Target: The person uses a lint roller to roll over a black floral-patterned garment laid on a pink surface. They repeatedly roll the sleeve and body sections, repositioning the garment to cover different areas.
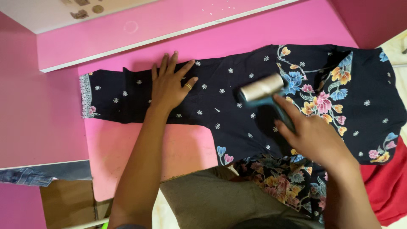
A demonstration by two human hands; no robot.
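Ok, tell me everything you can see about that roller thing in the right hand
The lint roller has a pale, beige-grey cylinder head on a teal handle. It looks blurred. The head lies tilted across the dark floral garment, which is spread flat on the pink table, and seems to touch the fabric near the flower print. The right hand grips the handle, covering most of it. The left hand presses flat on the garment's sleeve, apart from the roller.

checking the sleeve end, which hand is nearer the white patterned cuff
Left. The left hand lies flat on the sleeve, nearer the cuff. The right hand holds the lint roller over the garment's body, far from it.
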